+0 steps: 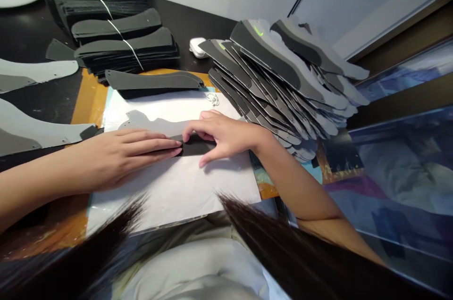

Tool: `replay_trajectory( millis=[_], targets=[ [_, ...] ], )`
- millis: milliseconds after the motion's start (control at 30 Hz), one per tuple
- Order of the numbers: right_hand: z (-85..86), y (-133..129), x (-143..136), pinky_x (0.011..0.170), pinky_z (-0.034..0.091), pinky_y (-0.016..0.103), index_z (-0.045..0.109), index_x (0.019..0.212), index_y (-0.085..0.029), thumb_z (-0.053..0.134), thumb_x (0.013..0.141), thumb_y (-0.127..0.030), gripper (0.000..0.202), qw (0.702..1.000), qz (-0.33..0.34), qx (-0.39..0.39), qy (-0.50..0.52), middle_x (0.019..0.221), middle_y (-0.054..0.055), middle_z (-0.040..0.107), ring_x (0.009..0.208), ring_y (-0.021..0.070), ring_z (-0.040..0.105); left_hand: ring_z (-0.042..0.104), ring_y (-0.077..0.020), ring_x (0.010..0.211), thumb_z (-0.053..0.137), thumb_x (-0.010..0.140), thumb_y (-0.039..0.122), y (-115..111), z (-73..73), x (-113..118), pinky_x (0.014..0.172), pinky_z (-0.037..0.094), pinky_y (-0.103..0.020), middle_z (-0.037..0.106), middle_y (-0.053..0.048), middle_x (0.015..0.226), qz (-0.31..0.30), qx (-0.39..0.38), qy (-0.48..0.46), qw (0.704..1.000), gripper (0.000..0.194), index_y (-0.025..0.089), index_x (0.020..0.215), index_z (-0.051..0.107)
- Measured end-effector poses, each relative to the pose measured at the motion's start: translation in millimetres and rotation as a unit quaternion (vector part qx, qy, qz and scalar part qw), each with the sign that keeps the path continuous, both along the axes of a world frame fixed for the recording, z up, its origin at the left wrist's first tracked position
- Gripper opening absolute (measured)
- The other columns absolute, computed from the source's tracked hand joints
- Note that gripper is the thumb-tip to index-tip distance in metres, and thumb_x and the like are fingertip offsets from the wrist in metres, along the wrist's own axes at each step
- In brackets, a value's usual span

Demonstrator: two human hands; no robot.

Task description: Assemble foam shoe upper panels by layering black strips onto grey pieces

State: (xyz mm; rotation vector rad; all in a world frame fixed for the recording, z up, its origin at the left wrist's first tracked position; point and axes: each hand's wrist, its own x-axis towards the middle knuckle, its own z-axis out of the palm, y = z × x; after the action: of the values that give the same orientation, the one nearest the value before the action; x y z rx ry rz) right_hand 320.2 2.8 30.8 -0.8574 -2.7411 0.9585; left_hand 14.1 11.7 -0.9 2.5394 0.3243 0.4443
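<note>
"What took up the most room?"

"A black table, running to the far side. Nearer lay a white sheet, and to its right a fanned pile of grey-and-black pieces."

"And the piece being handled?"

"That grey-and-black piece lay flat on the middle of the sheet, partly covered by both hands."

"How would it have handled?"

"Light and fairly stiff, I judged, like thin board. Its face looked smooth enough to slide, and the narrow tips seemed likeliest to bend."

"How did the hands stand?"

"The left hand reached in flat, fingers straight and close together, resting from above rather than clamping. The right hand arched over the right part, thumb and fingers apart, the thumb near the near edge. How hard either pressed, I couldn't tell."

"Where was the best hold?"

"The long near and far edges, I thought, around the middle, with a flat palm to stop it skidding."
</note>
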Motion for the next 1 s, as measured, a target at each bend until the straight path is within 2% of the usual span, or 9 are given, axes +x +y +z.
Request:
replay_trajectory(
  millis=[100,233,333,433,533,633,800,933,1000],
  targets=[
    [0.2,-6,-3,0.087,0.040,0.033,0.067,0.117,-0.017,0.084,0.085,-0.040,0.042,0.998,-0.027,0.054,-0.002,0.088,0.001,0.063,0.087,0.0210,0.054,0.072,-0.0263,0.119,0.063,0.097,0.035,4,8.5,-3,0.108,0.058,-0.041,0.074,-0.009,0.133,0.057,-0.039,0.003,0.998,0.045,0.030,0.141,0.069],
    [-3.8,-10,-2,0.081,0.043,0.031,0.072,0.107,-0.017,0.070,0.093,-0.030,0.020,0.987,-0.034,0.152,0.036,0.083,0.001,0.068,0.079,0.0183,0.059,0.071,-0.0279,0.118,0.087,0.084,0.045,10,13.4,-9,0.102,0.060,-0.037,0.072,-0.012,0.134,0.034,-0.006,-0.024,0.999,0.071,0.029,0.148,0.063],
    [-4.9,-11,-2,0.073,0.046,0.030,0.075,0.100,-0.017,0.057,0.100,-0.028,0.021,0.960,-0.061,0.265,0.064,0.090,0.006,0.073,0.080,0.0181,0.064,0.073,-0.0209,0.117,0.074,0.097,0.031,10,8.2,-14,0.105,0.057,-0.029,0.074,-0.007,0.133,0.074,0.019,-0.072,0.994,0.052,0.032,0.148,0.063],
    [-2.9,-14,-4,0.079,0.052,0.030,0.077,0.098,-0.019,0.054,0.107,-0.033,0.029,0.933,-0.111,0.326,0.109,0.094,0.007,0.078,0.088,0.0188,0.071,0.078,-0.0152,0.102,0.066,0.101,0.025,6,5.2,-18,0.097,0.058,-0.022,0.081,-0.001,0.115,0.187,-0.005,-0.137,0.973,0.044,0.034,0.145,0.065],
    [-1.7,-17,-7,0.090,0.057,0.031,0.078,0.107,-0.020,0.064,0.105,-0.038,0.023,0.923,-0.164,0.290,0.190,0.105,0.006,0.082,0.097,0.0188,0.077,0.078,-0.0149,0.091,0.079,0.092,0.034,-1,10.1,-17,0.081,0.061,-0.018,0.081,-0.001,0.113,0.326,-0.038,-0.227,0.917,0.053,0.032,0.143,0.066],
    [-2.3,-19,-10,0.087,0.060,0.027,0.078,0.111,-0.022,0.074,0.099,-0.037,0.020,0.918,-0.231,0.196,0.255,0.109,0.003,0.084,0.097,0.0168,0.079,0.074,-0.0190,0.110,0.086,0.083,0.047,-4,17.5,-13,0.086,0.060,-0.019,0.075,-0.003,0.131,0.400,-0.061,-0.257,0.878,0.056,0.030,0.135,0.072],
    [0.2,-18,-13,0.081,0.060,0.027,0.082,0.104,-0.025,0.082,0.089,-0.036,0.018,0.916,-0.297,0.050,0.266,0.105,0.001,0.084,0.092,0.0176,0.079,0.064,-0.0261,0.132,0.086,0.078,0.059,0,22.5,-11,0.106,0.056,-0.027,0.069,-0.005,0.141,0.441,-0.110,-0.217,0.864,0.066,0.028,0.134,0.073],
    [4.1,-17,-14,0.088,0.061,0.031,0.084,0.097,-0.023,0.083,0.086,-0.031,0.014,0.906,-0.318,-0.023,0.277,0.102,0.002,0.084,0.096,0.0195,0.079,0.066,-0.0259,0.125,0.086,0.075,0.062,2,23.4,-9,0.081,0.060,-0.017,0.066,-0.006,0.145,0.446,-0.179,-0.205,0.853,0.068,0.028,0.133,0.073],
    [4.7,-17,-14,0.089,0.061,0.032,0.084,0.096,-0.023,0.082,0.085,-0.031,0.013,0.902,-0.328,-0.048,0.279,0.100,0.003,0.084,0.096,0.0202,0.079,0.071,-0.0217,0.106,0.089,0.074,0.058,2,23.0,-9,0.069,0.059,-0.015,0.068,-0.006,0.140,0.443,-0.227,-0.205,0.843,0.069,0.029,0.134,0.073]
  ],
)
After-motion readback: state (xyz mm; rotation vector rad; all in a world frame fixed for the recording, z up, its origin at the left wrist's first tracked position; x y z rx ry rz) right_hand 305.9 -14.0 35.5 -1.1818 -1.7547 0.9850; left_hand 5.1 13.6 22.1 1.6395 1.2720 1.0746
